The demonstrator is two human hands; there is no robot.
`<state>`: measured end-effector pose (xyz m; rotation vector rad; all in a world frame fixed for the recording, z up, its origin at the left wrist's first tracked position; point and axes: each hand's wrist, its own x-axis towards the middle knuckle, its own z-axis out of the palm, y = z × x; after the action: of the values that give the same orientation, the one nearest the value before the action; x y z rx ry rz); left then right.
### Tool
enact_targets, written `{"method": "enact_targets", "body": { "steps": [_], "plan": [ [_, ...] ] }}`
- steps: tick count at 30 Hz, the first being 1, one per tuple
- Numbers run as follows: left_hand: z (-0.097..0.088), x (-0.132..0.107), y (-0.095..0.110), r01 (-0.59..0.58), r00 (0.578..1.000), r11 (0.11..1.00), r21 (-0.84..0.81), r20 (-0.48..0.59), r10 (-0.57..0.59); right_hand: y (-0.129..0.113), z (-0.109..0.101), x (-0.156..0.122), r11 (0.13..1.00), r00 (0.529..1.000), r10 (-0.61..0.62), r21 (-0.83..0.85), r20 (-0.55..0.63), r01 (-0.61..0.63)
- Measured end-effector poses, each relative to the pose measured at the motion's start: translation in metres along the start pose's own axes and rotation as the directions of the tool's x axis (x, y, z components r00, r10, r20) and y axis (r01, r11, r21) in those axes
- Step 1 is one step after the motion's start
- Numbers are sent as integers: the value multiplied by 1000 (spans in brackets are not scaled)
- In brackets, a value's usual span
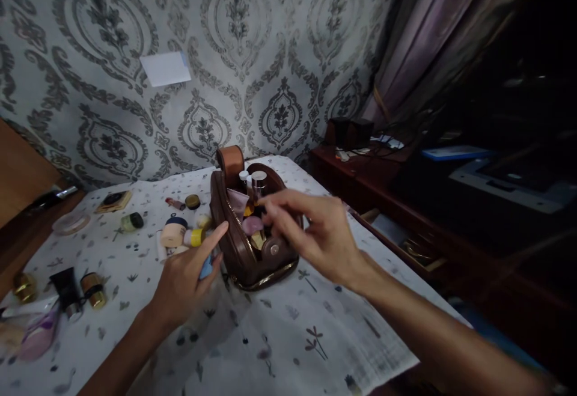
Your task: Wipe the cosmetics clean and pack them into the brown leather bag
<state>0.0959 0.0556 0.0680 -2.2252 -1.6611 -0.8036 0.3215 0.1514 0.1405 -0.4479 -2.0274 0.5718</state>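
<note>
A brown toiletry bag (232,246) stands unzipped on the cloth, filled with bottles, a pink tube (237,201) and a round pink item (252,225). My left hand (183,282) is at the bag's left side, index finger stretched out against its wall, thumb apart. In the gap between them shows a blue item (206,267); whether the hand touches it I cannot tell. Over the bag's right side hovers my right hand (318,237), fingers curled and pinched together near the opening. Blur and shadow hide what its fingertips may hold. A silver-capped bottle (259,181) rises behind them.
Left of the bag lie jars (174,232), a yellow-capped bottle (195,238), a green jar (131,222) and a lipstick (175,204). Nearer left are a black tube (67,291) and a pink-purple item (39,333). A dark red desk (383,173) with an open drawer (401,240) stands right.
</note>
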Motion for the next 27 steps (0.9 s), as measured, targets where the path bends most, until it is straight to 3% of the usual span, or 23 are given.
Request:
{"method": "enact_targets", "body": {
  "steps": [5,8,13,19,23,27],
  "plan": [
    [8,-17,-3,121,992,992,-42,47,-119,-10,33,-41,971,957,-232,97,173,218],
    [14,-39,-13,187,978,981,-44,102,-182,-11,61,-58,971,922,-232,123,310,203],
    [15,-75,-42,233,964,972,13,129,-233,-6,104,-70,998,849,-29,67,528,-7],
    [0,-83,-80,465,885,884,50,-2,-466,-11,146,-61,962,808,185,63,559,-264],
    [7,-85,-103,488,873,868,85,-55,-485,-9,181,-55,843,767,297,221,569,-490],
    [22,-94,-118,437,898,898,52,26,-439,3,211,-61,679,714,408,333,569,-654]
  ]
}}
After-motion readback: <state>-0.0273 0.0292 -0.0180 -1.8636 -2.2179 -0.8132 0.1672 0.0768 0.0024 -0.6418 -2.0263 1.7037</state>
